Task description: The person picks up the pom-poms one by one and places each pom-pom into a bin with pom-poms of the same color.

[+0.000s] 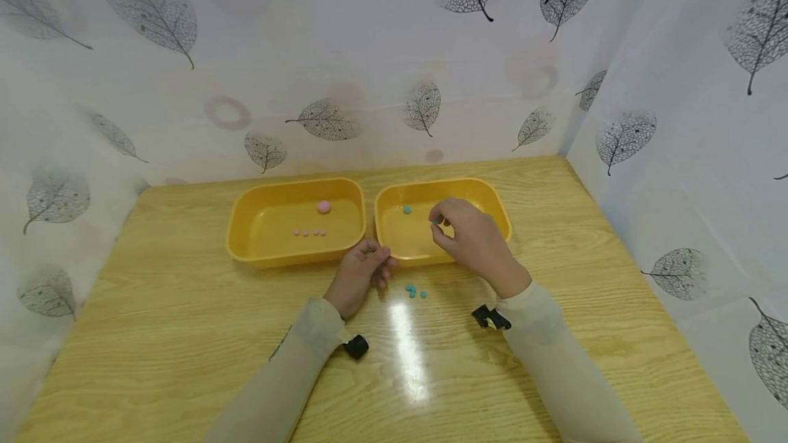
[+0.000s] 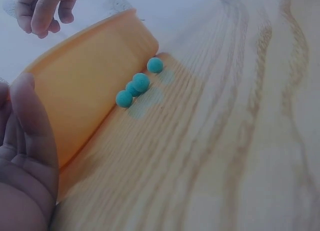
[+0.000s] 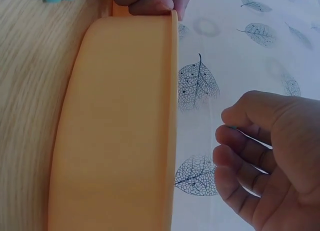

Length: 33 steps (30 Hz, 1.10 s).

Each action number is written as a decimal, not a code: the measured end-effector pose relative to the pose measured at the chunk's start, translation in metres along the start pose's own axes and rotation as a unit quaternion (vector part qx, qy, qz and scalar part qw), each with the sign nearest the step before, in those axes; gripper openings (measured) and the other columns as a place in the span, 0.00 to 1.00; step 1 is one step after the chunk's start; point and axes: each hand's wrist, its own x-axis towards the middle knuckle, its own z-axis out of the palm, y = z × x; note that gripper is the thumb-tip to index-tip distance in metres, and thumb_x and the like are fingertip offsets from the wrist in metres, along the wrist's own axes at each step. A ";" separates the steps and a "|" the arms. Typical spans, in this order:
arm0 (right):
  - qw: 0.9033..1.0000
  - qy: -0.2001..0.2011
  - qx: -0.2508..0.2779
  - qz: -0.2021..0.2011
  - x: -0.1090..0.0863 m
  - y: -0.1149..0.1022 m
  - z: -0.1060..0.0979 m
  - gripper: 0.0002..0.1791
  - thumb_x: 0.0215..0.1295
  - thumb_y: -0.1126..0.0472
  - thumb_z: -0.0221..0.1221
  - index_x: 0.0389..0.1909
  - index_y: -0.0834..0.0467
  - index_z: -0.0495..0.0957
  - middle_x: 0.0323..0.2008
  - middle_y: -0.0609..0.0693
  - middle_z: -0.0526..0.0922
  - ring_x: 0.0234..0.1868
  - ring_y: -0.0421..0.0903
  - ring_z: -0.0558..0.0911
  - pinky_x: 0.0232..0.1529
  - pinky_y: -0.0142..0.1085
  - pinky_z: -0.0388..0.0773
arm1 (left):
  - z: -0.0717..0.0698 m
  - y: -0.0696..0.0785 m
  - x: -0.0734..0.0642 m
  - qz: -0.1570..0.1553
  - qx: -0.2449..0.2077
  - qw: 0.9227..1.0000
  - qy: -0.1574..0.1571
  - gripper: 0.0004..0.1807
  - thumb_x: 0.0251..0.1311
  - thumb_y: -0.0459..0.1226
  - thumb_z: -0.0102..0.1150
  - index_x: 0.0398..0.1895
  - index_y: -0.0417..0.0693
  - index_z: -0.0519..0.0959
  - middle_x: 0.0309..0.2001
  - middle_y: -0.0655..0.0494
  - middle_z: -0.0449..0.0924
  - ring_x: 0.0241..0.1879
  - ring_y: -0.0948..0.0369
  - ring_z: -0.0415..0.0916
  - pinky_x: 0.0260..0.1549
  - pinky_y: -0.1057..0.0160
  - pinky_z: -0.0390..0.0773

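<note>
My right hand (image 1: 473, 234) hovers over the right-hand yellow tray (image 1: 425, 260), pinching a tiny teal ball (image 1: 434, 223) between thumb and forefinger. Only a sliver of that ball (image 3: 231, 127) shows in the right wrist view. My left hand (image 1: 360, 272) grips the same tray's rim at its near left corner, thumb against the outer wall in the left wrist view. Inside this tray lies a teal lump (image 1: 407, 210). In front of it, on the table, several small teal balls (image 2: 141, 83) sit close to the tray wall, one a little apart from the others.
A second yellow tray (image 1: 246, 260) stands to the left, holding a larger pink ball (image 1: 323, 206) and a row of several small pink balls (image 1: 306, 233). Both trays stand on a wooden table (image 1: 154, 333), with a leaf-patterned curtain (image 1: 369, 53) behind and at the sides.
</note>
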 end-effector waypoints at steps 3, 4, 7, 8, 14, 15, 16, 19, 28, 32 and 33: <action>1.000 0.003 0.004 0.005 0.000 0.001 -0.002 0.04 0.69 0.62 0.65 0.41 0.58 0.81 0.38 0.51 0.84 0.38 0.49 0.82 0.38 0.40 0.81 | -0.001 0.000 -0.001 0.002 0.001 1.000 -0.001 0.09 0.76 0.40 0.58 0.38 0.46 0.73 0.33 0.57 0.86 0.27 0.64 0.76 0.25 0.68 0.78; 1.000 0.005 0.007 0.009 0.001 0.001 -0.003 0.04 0.70 0.62 0.65 0.40 0.58 0.81 0.37 0.51 0.84 0.38 0.50 0.82 0.38 0.41 0.81 | -0.001 0.000 -0.001 0.004 0.002 1.000 -0.002 0.09 0.76 0.40 0.58 0.38 0.46 0.73 0.33 0.57 0.86 0.27 0.64 0.76 0.24 0.68 0.77; 1.000 0.009 0.014 0.022 0.002 0.002 -0.005 0.03 0.70 0.61 0.65 0.38 0.57 0.82 0.35 0.51 0.84 0.37 0.52 0.82 0.39 0.41 0.80 | -0.001 -0.001 -0.001 0.007 0.005 1.000 -0.004 0.09 0.76 0.40 0.58 0.38 0.46 0.73 0.34 0.57 0.86 0.27 0.64 0.76 0.24 0.68 0.77; 1.000 0.009 0.015 0.025 0.003 0.002 -0.006 0.04 0.71 0.61 0.65 0.38 0.57 0.82 0.34 0.50 0.84 0.37 0.52 0.82 0.39 0.41 0.80 | -0.001 0.000 -0.001 0.008 0.006 1.000 -0.005 0.09 0.76 0.40 0.58 0.38 0.46 0.74 0.33 0.56 0.86 0.27 0.64 0.76 0.24 0.68 0.77; 1.000 -0.005 0.009 0.021 0.020 0.003 -0.011 0.04 0.71 0.61 0.62 0.41 0.58 0.81 0.36 0.51 0.83 0.39 0.50 0.81 0.41 0.40 0.80 | -0.003 0.000 0.000 0.014 0.002 1.000 0.006 0.07 0.75 0.37 0.58 0.37 0.45 0.74 0.33 0.55 0.85 0.26 0.64 0.75 0.22 0.68 0.75; 1.000 -0.008 0.009 0.021 0.024 0.003 -0.013 0.04 0.71 0.62 0.62 0.42 0.58 0.81 0.37 0.51 0.83 0.39 0.51 0.81 0.41 0.41 0.80 | -0.003 0.000 0.000 0.015 0.002 1.000 0.007 0.07 0.75 0.37 0.58 0.37 0.45 0.74 0.32 0.55 0.86 0.25 0.64 0.75 0.22 0.68 0.75; 1.000 -0.012 0.008 0.020 0.028 0.003 -0.017 0.04 0.71 0.63 0.61 0.43 0.59 0.81 0.38 0.52 0.82 0.40 0.51 0.81 0.41 0.41 0.80 | -0.003 -0.001 0.001 0.015 0.002 1.000 0.005 0.07 0.75 0.37 0.58 0.37 0.45 0.74 0.32 0.55 0.86 0.25 0.64 0.75 0.22 0.68 0.75; 0.999 -0.039 0.009 0.021 0.041 0.002 -0.026 0.07 0.69 0.66 0.60 0.46 0.60 0.80 0.41 0.53 0.82 0.42 0.53 0.81 0.42 0.43 0.80 | -0.002 -0.001 0.003 0.016 0.003 1.000 -0.001 0.07 0.75 0.37 0.58 0.37 0.45 0.74 0.32 0.55 0.86 0.25 0.64 0.75 0.22 0.69 0.75; 0.984 -0.170 -0.045 -0.010 0.094 0.012 -0.023 0.03 0.69 0.65 0.61 0.40 0.57 0.82 0.39 0.51 0.83 0.41 0.48 0.81 0.45 0.44 0.81 | -0.002 -0.001 0.000 0.016 0.012 1.000 -0.001 0.08 0.76 0.37 0.58 0.37 0.45 0.73 0.32 0.55 0.86 0.25 0.63 0.75 0.23 0.68 0.76; 0.966 -0.254 -0.055 -0.004 0.115 0.024 -0.018 0.04 0.67 0.67 0.60 0.35 0.56 0.81 0.36 0.51 0.82 0.39 0.49 0.78 0.44 0.44 0.78 | -0.001 -0.002 0.001 0.014 0.007 1.000 0.000 0.08 0.76 0.36 0.57 0.37 0.45 0.73 0.32 0.53 0.86 0.25 0.63 0.74 0.23 0.68 0.76; 0.960 -0.273 -0.058 0.000 0.119 0.027 -0.016 0.04 0.66 0.67 0.60 0.34 0.56 0.81 0.35 0.51 0.81 0.39 0.49 0.76 0.43 0.43 0.76 | -0.001 -0.002 0.000 0.013 0.007 1.000 0.000 0.08 0.76 0.36 0.57 0.36 0.45 0.73 0.33 0.53 0.86 0.25 0.63 0.74 0.23 0.68 0.76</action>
